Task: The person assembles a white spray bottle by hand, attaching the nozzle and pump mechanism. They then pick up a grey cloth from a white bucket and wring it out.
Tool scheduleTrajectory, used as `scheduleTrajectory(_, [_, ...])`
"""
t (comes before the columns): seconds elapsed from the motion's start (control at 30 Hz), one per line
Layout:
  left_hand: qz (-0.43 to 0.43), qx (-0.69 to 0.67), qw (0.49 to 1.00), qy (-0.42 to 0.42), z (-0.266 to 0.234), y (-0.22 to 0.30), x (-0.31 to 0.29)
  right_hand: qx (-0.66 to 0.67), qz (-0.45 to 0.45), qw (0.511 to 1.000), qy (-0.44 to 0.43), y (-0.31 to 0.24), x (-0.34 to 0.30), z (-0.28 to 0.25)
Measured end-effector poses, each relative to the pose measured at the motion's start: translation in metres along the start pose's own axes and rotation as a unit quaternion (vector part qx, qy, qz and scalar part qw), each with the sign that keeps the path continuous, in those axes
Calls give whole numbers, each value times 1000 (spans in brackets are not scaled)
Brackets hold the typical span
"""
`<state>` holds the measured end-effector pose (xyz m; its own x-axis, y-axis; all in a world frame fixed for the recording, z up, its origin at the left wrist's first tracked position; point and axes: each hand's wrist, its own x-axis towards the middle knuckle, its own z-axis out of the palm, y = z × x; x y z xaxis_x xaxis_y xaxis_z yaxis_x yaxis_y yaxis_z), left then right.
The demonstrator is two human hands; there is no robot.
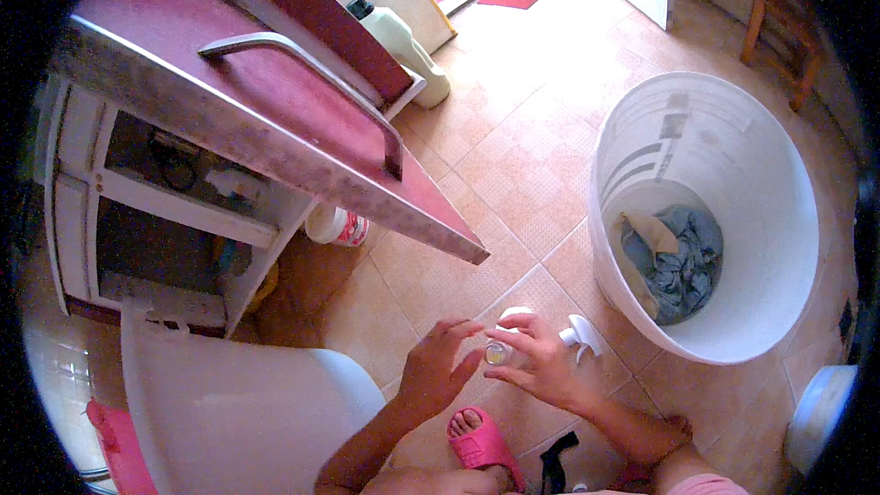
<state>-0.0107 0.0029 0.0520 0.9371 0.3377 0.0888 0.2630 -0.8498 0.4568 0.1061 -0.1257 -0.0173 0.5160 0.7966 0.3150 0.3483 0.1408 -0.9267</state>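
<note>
My right hand (541, 362) is closed around a small whitish bottle (496, 354), its round mouth or end turned toward my left hand. Much of the bottle is hidden behind my fingers. Just beyond that hand's knuckles shows a white trigger spray head (581, 336); whether it rests on the floor or on something else, I cannot tell. My left hand (442, 362) hovers beside the bottle, fingers stretched and apart, with nothing in it. A white rounded piece (516, 313) peeks out past my right fingers.
A big white bin (706, 348) with grey and tan cloth (683, 261) inside stands at right. An opened pink cabinet door (302, 101) juts in from the left, above a white tub (337, 225). A pale jug (403, 46) stands behind it. A white chair-like surface (257, 403) is near left.
</note>
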Motion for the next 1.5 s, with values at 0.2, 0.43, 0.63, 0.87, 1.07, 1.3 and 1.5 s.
scheduleTrajectory(0.2, [-143,-238,961,18,23,1,-28,-80,-92,987,-104,-9,14,-25])
scheduleTrajectory(0.43, [-129,-247,959,49,48,9,-23,-228,-178,942,-169,-26,18,-33])
scheduleTrajectory(0.63, [-168,-224,957,71,55,15,-20,-336,-197,895,-217,-31,22,-32])
scheduleTrajectory(0.87, [-125,-193,971,70,53,12,-19,-272,-216,928,-133,-16,19,-25])
scheduleTrajectory(1.07, [-135,-194,969,79,50,13,-21,-145,-159,972,-90,-7,21,-27])
scheduleTrajectory(1.3, [-47,-8,994,101,22,14,-14,32,19,993,-116,-5,20,-30])
scheduleTrajectory(1.5, [55,148,985,74,14,25,-6,31,-4,984,-175,0,21,-32])
